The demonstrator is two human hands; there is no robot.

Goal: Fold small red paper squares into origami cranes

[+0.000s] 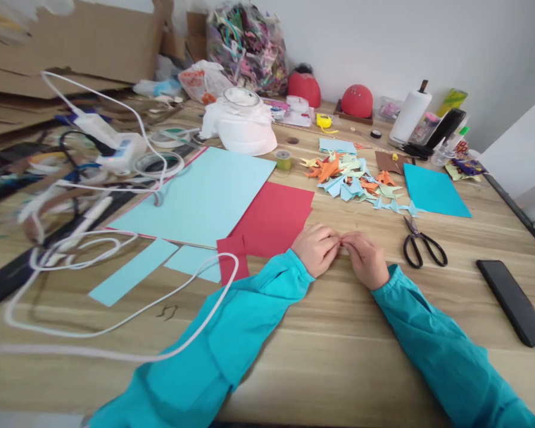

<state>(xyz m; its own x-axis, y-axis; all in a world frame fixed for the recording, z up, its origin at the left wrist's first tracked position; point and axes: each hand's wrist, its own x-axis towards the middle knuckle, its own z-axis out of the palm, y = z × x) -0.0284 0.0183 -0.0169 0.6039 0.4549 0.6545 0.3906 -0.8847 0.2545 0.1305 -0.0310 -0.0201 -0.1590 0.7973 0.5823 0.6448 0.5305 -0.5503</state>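
Observation:
My left hand (317,248) and my right hand (364,258) meet fingertip to fingertip above the wooden table. Both are closed, pinching a small piece of red paper (342,242) that the fingers mostly hide. Beside my left hand lie red sheets (274,217), partly under a large light blue sheet (200,193). A smaller red piece (232,259) and light blue strips (134,271) are nearer my left sleeve. Beyond my hands is a pile of folded paper cranes (350,181) in orange, blue and pale green. Black-handled scissors (421,245) rest to the right of my right hand.
A white cable (116,330) loops across the left side and over my left sleeve. A black phone (515,302) lies at right, a bright blue paper stack (437,190) behind the scissors. A thread spool (283,159), white bag (241,122) and red pincushions (357,101) stand farther back.

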